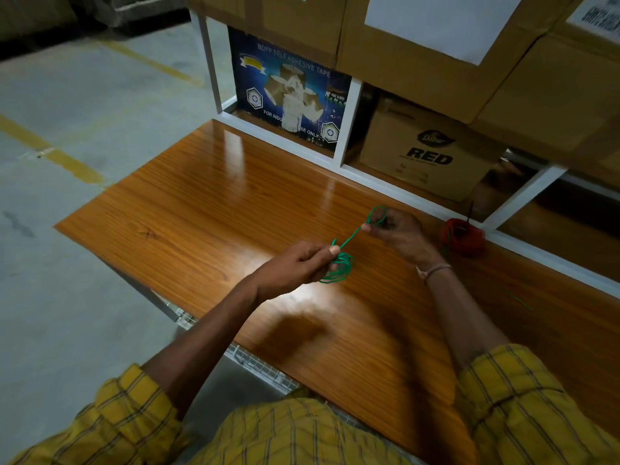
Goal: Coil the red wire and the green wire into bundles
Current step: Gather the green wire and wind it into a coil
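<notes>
From the head camera, both bare hands are raised over a glossy wooden bench (201, 209), forearms reaching out of rolled yellow checked sleeves (127, 404).

The left hand (295, 266) is closed, thumb pressed against the curled fingers, pinching a small coil of green wire (340, 268). The coil hangs at the fingertips as several loose loops, just above the bench top; whether it touches the wood cannot be told.

From that coil a single strand of the green wire runs up and to the right to the right hand (399, 234). This hand is also pressed together, thumb and forefinger pinching the strand, and a small loop of the wire arcs over the fingertips. A thin band (434, 271) circles the right wrist. A faint piece of green wire also lies on the bench farther right, near the right forearm.

The red wire (464, 236) lies already coiled in a bundle on the bench, to the right of the right hand and apart from it, close to the white shelf frame (352, 119) at the back edge.

Behind the bench, the shelf holds a blue tape box (288, 95) and a brown carton (429, 156) printed "RED", with larger cartons stacked above. Grey floor (67, 112) with yellow lines lies to the left.
</notes>
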Demonstrator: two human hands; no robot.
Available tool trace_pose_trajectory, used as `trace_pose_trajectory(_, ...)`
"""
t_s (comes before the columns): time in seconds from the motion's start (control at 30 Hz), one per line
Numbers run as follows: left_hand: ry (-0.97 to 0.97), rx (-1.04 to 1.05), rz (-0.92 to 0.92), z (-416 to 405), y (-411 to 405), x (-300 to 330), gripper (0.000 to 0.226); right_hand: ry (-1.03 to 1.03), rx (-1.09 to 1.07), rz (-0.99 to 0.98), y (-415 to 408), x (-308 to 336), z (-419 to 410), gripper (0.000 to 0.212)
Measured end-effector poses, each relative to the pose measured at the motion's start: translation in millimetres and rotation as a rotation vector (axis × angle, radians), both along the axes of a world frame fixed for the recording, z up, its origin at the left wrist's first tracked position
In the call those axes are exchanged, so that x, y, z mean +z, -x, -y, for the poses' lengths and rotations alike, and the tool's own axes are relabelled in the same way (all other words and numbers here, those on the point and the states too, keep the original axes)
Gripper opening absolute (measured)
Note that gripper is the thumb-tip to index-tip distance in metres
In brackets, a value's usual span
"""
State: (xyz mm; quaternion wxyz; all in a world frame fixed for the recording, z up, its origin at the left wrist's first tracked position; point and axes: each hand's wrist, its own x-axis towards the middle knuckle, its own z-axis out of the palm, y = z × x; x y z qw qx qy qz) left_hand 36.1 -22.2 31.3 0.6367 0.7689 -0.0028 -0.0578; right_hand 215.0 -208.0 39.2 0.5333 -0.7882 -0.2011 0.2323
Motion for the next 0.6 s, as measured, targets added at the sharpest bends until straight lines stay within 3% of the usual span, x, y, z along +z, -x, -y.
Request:
trace_pose_trajectory(0.17,0.142,0.125,0.044,-14.9,7.6,11.6,0.043,-0.155,-0.059,-0.292,-1.0,-26.9,6.1,0.012)
trace_pose_trajectory(0.27,0.134,0.153,0.03,-25.3,13.7,10.5,0.043,-0.226,-0.107,-0.422,-3.0,-35.4,13.0,0.019)
trace_pose_trajectory(0.4,0.129,0.101,-0.019,-19.6,18.7,1.5,0.043,-0.294,-0.205,-0.453,-6.5,-41.5,2.7,0.006)
trace_pose_trajectory(0.47,0.113,0.064,-0.029,-11.1,18.7,-0.1,0.048,-0.222,-0.277,-0.408,-10.0,-50.1,-8.1,0.018)
trace_pose_trajectory(0.6,0.115,0.016,0.01,7.6,20.6,3.7,0.047,-0.168,-0.403,-0.44,-13.2,-51.7,-30.3,0.004)
